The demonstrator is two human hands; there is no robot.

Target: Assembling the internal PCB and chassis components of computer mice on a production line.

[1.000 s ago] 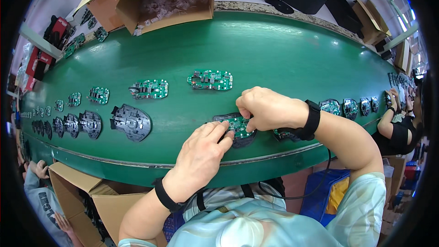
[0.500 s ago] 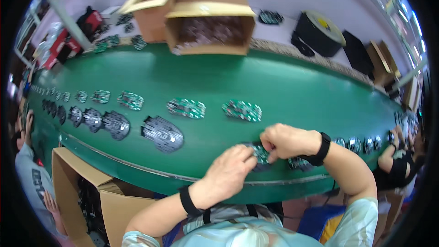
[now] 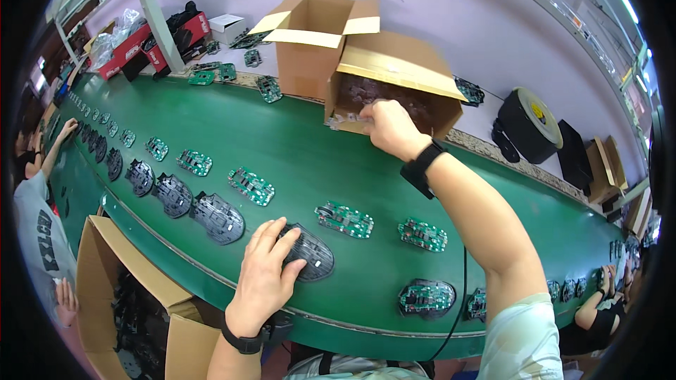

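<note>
My left hand (image 3: pixel 267 267) has its thumb and fingers around the near-left end of a black plastic shell (image 3: pixel 315 257) lying on the green belt (image 3: pixel 296 141). My right hand (image 3: pixel 394 127) reaches to the lip of a tipped cardboard box (image 3: pixel 401 63) of small clear plastic pieces (image 3: pixel 366 90). Its fingers are drawn together among the pieces; whatever is between them is hidden. Beyond the shell lie two green circuit boards, one board (image 3: pixel 343 219) nearer my left hand and another board (image 3: pixel 422 234) to its right. A shell with a board seated in it (image 3: pixel 427 299) rests by the belt's front edge.
Rows of black shells (image 3: pixel 218 218) and green boards (image 3: pixel 251 186) run left along the belt. An upright carton (image 3: pixel 310 63) stands beside the tipped box. A black cable (image 3: pixel 461 302) crosses the front right. An open carton (image 3: pixel 179 331) sits lower left. Co-workers sit at both sides.
Both hands have left the shell and board they were working on. My right hand has moved up to the tipped box, my left onto another shell. The whole view has shifted.
</note>
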